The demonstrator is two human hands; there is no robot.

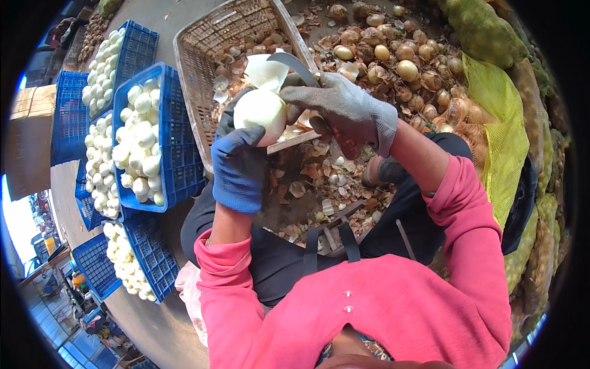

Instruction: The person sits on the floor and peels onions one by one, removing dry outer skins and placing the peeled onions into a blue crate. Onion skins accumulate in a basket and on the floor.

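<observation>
My left hand [239, 161], in a blue knit glove with a dark coated palm, holds a peeled white onion [260, 116] over the front edge of a dirty plastic crate [193, 92]. My right hand [336, 104], in a grey-white glove, grips a knife with a curved blade [297, 67] that points up and left. Its fingers reach the onion's right side. A pale piece of onion layer [266, 71] stands up at the top of the onion, beside the blade. Onion skins lie in the crate beneath. The knife's handle is mostly hidden by the right glove.
Blue crates [177, 133] filled with peeled onions [143, 133] stand at the left, near an empty-looking blue crate [97, 265] and a cardboard box [30, 138]. Unpeeled onions [408, 70] are heaped at the upper right, beside yellow mesh netting [500, 124] and full mesh sacks [484, 34]. Skins litter the floor.
</observation>
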